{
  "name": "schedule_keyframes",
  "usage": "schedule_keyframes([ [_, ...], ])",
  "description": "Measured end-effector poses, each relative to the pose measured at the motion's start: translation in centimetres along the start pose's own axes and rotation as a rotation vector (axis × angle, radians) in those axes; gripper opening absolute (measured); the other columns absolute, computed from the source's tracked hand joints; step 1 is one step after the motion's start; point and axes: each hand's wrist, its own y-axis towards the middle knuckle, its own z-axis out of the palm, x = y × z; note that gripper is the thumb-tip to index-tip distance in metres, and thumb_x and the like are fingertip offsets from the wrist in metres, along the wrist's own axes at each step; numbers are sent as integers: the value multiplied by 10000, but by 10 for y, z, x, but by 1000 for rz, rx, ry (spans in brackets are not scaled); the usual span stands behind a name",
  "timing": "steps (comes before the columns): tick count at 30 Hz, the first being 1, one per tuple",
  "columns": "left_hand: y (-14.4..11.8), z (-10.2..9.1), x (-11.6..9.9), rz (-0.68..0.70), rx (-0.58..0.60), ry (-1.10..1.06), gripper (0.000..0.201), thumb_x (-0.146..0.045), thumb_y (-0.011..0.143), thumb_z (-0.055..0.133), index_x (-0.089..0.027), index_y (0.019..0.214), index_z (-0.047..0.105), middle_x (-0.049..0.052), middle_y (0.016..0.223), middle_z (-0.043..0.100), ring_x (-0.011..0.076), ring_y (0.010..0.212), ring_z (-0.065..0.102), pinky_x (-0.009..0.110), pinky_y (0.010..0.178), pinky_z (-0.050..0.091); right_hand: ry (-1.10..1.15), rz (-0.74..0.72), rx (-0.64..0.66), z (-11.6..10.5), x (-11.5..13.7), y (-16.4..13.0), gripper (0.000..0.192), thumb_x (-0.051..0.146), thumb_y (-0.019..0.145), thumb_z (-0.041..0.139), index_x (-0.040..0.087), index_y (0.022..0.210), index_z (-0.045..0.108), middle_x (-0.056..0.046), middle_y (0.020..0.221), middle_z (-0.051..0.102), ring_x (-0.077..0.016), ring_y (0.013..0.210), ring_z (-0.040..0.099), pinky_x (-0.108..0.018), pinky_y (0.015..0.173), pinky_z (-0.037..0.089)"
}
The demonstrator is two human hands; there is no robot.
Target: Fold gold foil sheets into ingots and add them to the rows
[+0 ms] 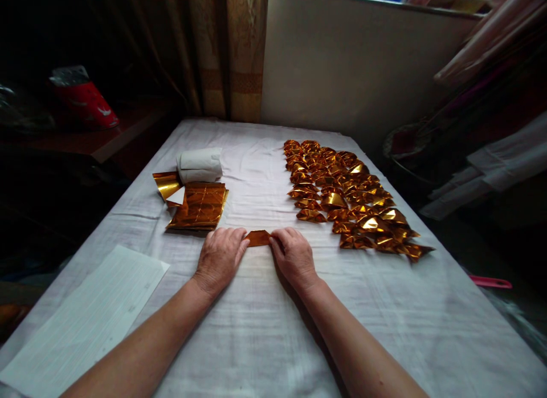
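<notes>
A small folded piece of gold foil paper (258,238) lies on the white cloth between my two hands. My left hand (221,256) presses its left end with the fingers curled down. My right hand (293,254) presses its right end the same way. A stack of flat gold foil sheets (199,206) sits just beyond my left hand. Beyond my right hand, several finished folded gold pieces (342,190) lie in rows.
A white cloth (256,329) covers the table. A white paper roll (199,165) and a loose curled gold sheet (166,185) lie behind the stack. A lined white sheet (85,324) rests at the near left. A red object (85,101) sits on a shelf at far left.
</notes>
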Motion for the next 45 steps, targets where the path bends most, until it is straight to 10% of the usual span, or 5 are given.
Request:
schedule_keyframes([
  [27,5,-4,3,-9,49,-65,181,-277,967,491,-240,1062,640,56,955,680,240,888,595,366,754,391,-77,-14,-17,1,2,-1,167,215,951,481,216,861,622,-53,840,622,-210,797,557,-313,726,410],
  [36,5,-4,2,-13,74,-12,180,-279,962,516,-232,1065,656,57,942,677,258,886,595,385,761,395,-93,-341,263,-5,18,-8,526,384,961,524,209,1451,442,-77,1520,442,-260,1439,319,-479,1182,207],
  [45,4,-5,1,-15,81,-23,185,-279,978,494,-233,1067,650,56,948,675,250,891,589,377,763,389,-159,-190,366,-10,20,-17,619,468,961,511,166,1489,393,-122,1567,326,-280,1461,291,-548,1192,185],
])
